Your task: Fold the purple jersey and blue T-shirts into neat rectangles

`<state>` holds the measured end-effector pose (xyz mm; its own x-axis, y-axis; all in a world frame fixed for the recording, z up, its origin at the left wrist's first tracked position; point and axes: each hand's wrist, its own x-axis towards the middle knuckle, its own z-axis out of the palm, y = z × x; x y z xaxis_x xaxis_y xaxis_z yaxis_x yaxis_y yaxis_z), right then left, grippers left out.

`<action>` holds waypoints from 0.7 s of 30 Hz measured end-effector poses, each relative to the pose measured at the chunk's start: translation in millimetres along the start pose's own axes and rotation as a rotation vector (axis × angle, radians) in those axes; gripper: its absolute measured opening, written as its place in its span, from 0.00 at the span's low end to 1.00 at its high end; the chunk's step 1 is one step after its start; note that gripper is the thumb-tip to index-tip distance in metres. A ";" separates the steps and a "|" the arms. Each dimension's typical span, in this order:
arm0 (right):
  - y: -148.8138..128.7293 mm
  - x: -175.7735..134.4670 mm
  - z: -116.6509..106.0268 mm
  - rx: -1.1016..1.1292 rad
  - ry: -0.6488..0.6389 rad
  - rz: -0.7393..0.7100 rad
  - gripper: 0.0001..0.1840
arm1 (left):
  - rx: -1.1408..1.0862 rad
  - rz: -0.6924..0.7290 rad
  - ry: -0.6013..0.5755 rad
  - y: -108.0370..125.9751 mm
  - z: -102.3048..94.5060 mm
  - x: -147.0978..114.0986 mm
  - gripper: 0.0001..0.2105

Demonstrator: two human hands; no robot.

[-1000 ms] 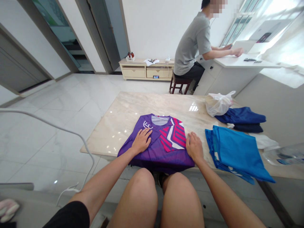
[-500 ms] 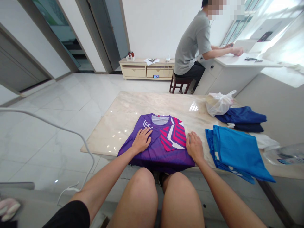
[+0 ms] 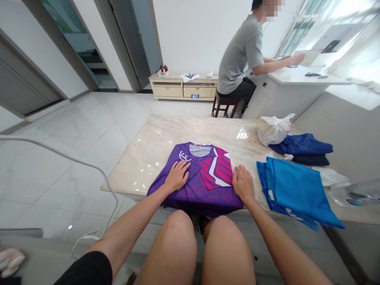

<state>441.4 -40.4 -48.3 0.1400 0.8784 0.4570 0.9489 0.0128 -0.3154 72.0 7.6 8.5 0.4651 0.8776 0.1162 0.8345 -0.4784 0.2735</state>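
Left hand [image 3: 177, 175]: rests palm down on the purple shirt [image 3: 194, 194], fingers loosely spread beside a white emblem; grips nothing. Right hand [image 3: 244, 183]: lies palm down on the table [image 3: 139, 152], against the shirt's right edge, fingers nearly straight; thumb not clear. Well apart from the left.

Shirt: lies front up at the table's near edge, between both hands, collar facing away; drapes over the edge toward bare knees [image 3: 178, 233]. Includes pink-striped sleeve [image 3: 218, 172], folded across the front.

To the right, on the table: blue garment [image 3: 299, 186], folded; navy garment [image 3: 305, 144], behind it; white plastic bag [image 3: 274, 132], touching the navy; clear bottle [image 3: 360, 194], on its side.

Beyond: low cabinet [image 3: 168, 92]; person in grey [image 3: 240, 55], seated on a stool [image 3: 227, 102], forearms over a white counter [image 3: 311, 79].
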 end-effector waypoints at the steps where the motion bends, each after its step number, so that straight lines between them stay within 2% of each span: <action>1: -0.1 0.0 -0.1 0.001 0.000 0.001 0.26 | 0.001 0.000 0.001 0.0 0.0 -0.1 0.27; 21: -0.3 0.7 -2.1 -0.016 -0.032 0.005 0.26 | 0.001 -0.009 -0.012 0.8 -1.0 -0.4 0.26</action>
<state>441.8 -40.8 -46.1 0.1361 0.8931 0.4288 0.9527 0.0007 -0.3040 72.1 6.9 9.7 0.4612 0.8813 0.1028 0.8389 -0.4708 0.2732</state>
